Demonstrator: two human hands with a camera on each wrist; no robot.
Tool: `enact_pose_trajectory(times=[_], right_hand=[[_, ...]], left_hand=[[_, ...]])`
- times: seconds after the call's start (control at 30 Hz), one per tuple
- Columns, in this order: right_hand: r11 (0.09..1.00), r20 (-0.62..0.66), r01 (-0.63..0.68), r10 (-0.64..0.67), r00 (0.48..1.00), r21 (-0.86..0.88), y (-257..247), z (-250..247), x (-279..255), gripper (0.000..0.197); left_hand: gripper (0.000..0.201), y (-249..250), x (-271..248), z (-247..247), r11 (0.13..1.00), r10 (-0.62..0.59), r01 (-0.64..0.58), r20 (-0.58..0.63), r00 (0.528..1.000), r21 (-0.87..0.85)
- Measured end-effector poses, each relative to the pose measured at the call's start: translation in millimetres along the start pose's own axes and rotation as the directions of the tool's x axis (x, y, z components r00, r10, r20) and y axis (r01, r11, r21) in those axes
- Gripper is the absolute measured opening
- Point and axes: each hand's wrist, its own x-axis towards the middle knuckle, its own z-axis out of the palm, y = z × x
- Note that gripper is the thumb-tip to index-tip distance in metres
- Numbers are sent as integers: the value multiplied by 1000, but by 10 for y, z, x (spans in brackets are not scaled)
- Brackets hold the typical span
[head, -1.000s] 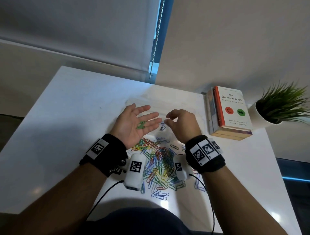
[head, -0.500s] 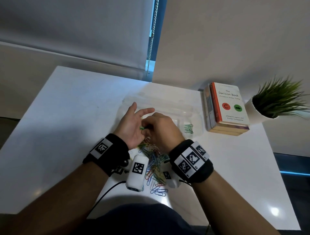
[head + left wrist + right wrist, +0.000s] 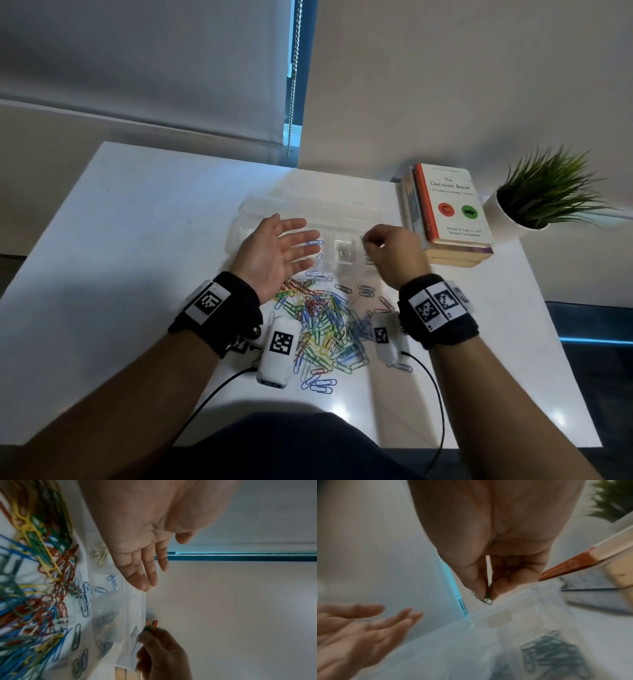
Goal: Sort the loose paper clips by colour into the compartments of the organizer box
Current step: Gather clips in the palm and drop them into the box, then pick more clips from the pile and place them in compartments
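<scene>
A heap of loose coloured paper clips point(image 3: 327, 327) point(image 3: 34, 588) lies on the white table between my wrists. Behind it stands the clear organizer box point(image 3: 308, 212) point(image 3: 513, 622). My right hand point(image 3: 387, 250) point(image 3: 485, 596) hovers over the box's right end and pinches green paper clips point(image 3: 486, 600) point(image 3: 145, 628) between thumb and fingertips. Below them one compartment holds several green clips point(image 3: 553, 651). My left hand point(image 3: 274, 253) point(image 3: 144, 574) is held palm up with straight fingers over the box's left part and holds nothing. Other compartments hold blue clips point(image 3: 109, 582), pale clips point(image 3: 99, 554) and white clips point(image 3: 344, 251).
A stack of books point(image 3: 445, 212) lies right of the box, close to my right hand. A potted plant point(image 3: 544, 198) stands at the far right edge. A blind cord point(image 3: 293, 85) hangs behind the table. Wrist camera cables point(image 3: 435, 394) trail toward me.
My right hand took the green clips from my left palm and carried them right, over the box's right end. The left hand stayed open, its palm now bare.
</scene>
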Motion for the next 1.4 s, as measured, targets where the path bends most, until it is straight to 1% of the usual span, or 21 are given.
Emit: enact_pose_trajectory(times=[0.07,0.13,0.3,0.37,0.43,0.5,0.57,0.63,0.73,0.8,0.83,0.87,0.9,0.93,1.03,1.07,1.1,1.17,1.27,1.33,1.4], right_hand=[[995,-6,-83,83,997,-46,134,-18,51,18],[989,-9,-127,126,992,-76,190,-18,75,19],[980,4,-132,134,991,-150,197,7,110,19],[981,9,-130,133,991,-144,178,-20,82,20],[993,-23,-87,86,996,-77,152,-75,-3,21],[1000,-42,-5,6,999,5,87,-109,-155,19],[998,39,60,-61,997,27,-11,-68,-342,21],[994,200,103,-91,975,-49,-122,53,-514,32],[967,404,162,-70,912,-197,-269,330,-688,67],[950,461,179,-42,887,-258,-335,511,-735,90],[940,473,191,-36,880,-283,-356,600,-751,98],[932,476,203,-38,879,-301,-371,669,-754,102],[928,469,210,-44,882,-309,-381,733,-752,102],[928,454,216,-57,889,-305,-391,775,-747,95],[950,403,216,-112,908,-224,-392,827,-715,57],[954,398,221,-126,909,-204,-381,820,-702,50],[955,400,224,-132,907,-193,-364,817,-692,46],[958,406,223,-135,904,-178,-330,815,-663,41],[964,404,216,-138,904,-153,-307,798,-632,36],[967,405,215,-143,903,-138,-290,792,-618,35],[964,410,230,-158,898,-132,-268,781,-606,36]], left_hand=[[42,0,-9,1,1000,17,-16,-18,1000,5],[41,-7,-15,-3,999,33,-32,-23,999,29],[36,-12,-26,4,995,62,-58,-45,997,85],[32,-7,-44,0,992,73,-66,-59,996,111],[25,-7,-83,-17,984,99,-87,-74,992,153],[20,-20,-122,-74,971,139,-117,-92,986,211],[19,-46,-160,-164,934,179,-136,-103,978,331],[17,-89,-178,-270,828,221,-135,-96,970,544],[12,-173,-222,-404,596,249,-93,-74,966,798],[21,-240,-248,-449,421,253,-32,-84,964,907],[28,-280,-285,-454,300,252,10,-89,964,954],[34,-330,-324,-452,194,248,55,-103,963,979],[40,-377,-366,-447,125,233,102,-129,964,987],[45,-421,-409,-440,93,213,130,-147,966,987],[51,-574,-474,-417,93,152,110,-123,981,990],[50,-601,-486,-387,97,149,98,-111,983,991],[49,-618,-489,-356,115,145,95,-112,983,989],[48,-639,-492,-282,185,143,86,-113,983,979],[52,-664,-500,-201,292,165,49,-100,981,955],[42,-663,-519,-164,373,189,26,-103,977,928],[37,-681,-531,-142,435,213,21,-126,969,900]])
